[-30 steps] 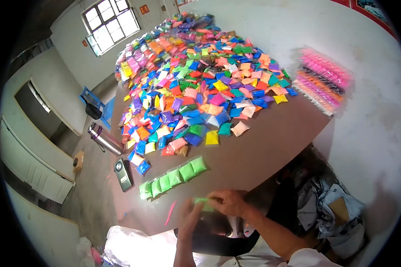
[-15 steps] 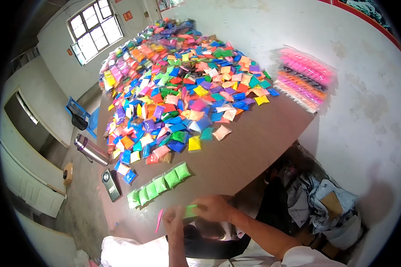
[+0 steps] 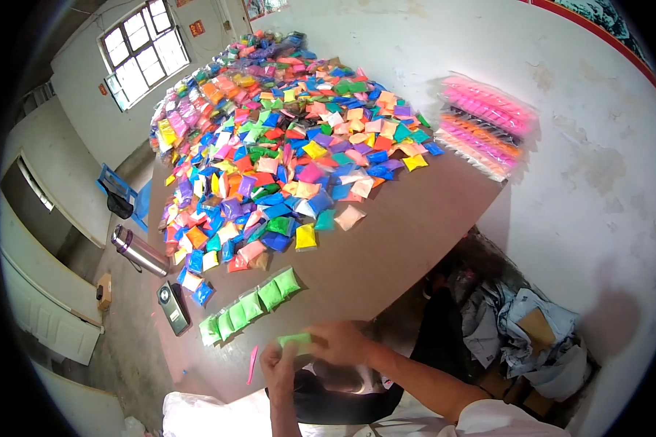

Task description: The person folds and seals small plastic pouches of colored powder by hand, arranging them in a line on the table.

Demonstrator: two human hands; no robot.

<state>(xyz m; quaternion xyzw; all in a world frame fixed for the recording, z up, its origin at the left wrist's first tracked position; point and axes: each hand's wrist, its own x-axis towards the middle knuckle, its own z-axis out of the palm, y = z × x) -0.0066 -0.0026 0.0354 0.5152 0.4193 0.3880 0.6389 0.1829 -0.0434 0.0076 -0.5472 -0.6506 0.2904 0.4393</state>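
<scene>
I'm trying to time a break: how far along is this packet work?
A joined row of bright green plastic packets lies on the table, apparently done. One small green packet is in hand, between the left hand and right hand. The big multicoloured packet heap looks unsorted; how much of it is left to handle, I can't tell.

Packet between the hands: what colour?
Light green packet, same in both hands' grip; best seen in the head view.
</scene>
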